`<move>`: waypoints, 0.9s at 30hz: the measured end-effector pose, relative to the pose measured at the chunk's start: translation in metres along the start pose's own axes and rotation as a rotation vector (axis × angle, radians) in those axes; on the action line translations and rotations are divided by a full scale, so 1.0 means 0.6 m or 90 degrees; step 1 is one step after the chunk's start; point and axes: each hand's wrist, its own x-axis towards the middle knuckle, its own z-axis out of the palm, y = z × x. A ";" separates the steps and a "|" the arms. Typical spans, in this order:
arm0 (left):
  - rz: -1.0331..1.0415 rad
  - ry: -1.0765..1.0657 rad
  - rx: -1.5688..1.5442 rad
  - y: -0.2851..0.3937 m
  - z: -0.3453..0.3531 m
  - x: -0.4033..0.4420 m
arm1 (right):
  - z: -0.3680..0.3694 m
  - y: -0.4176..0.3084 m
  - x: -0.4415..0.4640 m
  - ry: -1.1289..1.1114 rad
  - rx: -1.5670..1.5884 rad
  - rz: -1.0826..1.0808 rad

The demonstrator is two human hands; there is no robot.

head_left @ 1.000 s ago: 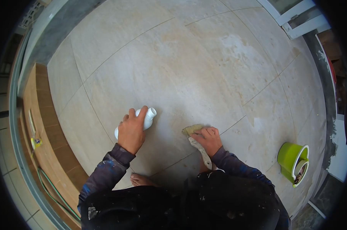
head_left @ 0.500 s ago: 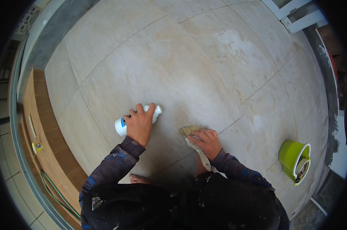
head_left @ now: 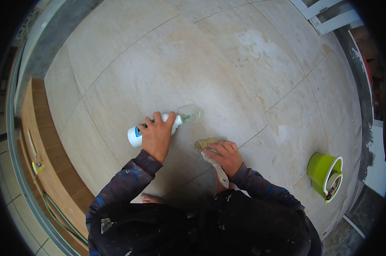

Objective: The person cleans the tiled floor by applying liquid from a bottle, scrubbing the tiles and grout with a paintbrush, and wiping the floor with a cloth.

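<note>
My left hand [head_left: 157, 135] is wrapped round a white bottle [head_left: 134, 137] with a blue label, tipped with its mouth to the right. Green liquid [head_left: 185, 118] runs from the mouth onto the tiled floor [head_left: 227, 85], where a wet patch [head_left: 193, 113] shows. To the right, my right hand [head_left: 226, 157] is closed on a brush [head_left: 206, 143] with pale bristles and a whitish, worn handle. The bristles are at the floor below the wet patch; the fingers partly cover the brush head.
A green bucket [head_left: 318, 170] with a white rim stands at the right. Along the left runs a wood-look step [head_left: 58, 158] with a green hose [head_left: 56, 213] near it. Pale stains [head_left: 257, 45] mark the floor ahead. A bare foot [head_left: 152, 199] shows below my left hand.
My left hand has moved slightly right and tipped the bottle, and green liquid now comes out onto the floor. My right hand and the brush have shifted a little left.
</note>
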 end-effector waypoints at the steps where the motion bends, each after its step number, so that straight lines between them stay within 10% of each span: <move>1: -0.002 0.000 0.001 -0.003 -0.004 0.001 | 0.002 0.000 0.001 0.000 0.001 -0.002; 9: -0.006 -0.003 -0.387 -0.041 -0.058 -0.009 | 0.064 0.023 0.065 -0.070 -0.066 -0.286; 14: -0.081 0.021 -0.519 -0.093 -0.089 -0.038 | -0.019 0.176 0.294 0.143 -0.134 0.044; 21: -0.235 0.168 -0.575 -0.184 -0.099 -0.113 | -0.041 0.154 0.111 -0.167 -0.082 -0.314; 27: -0.377 0.160 -0.616 -0.209 -0.095 -0.166 | -0.123 0.332 0.389 -0.024 -0.149 -0.105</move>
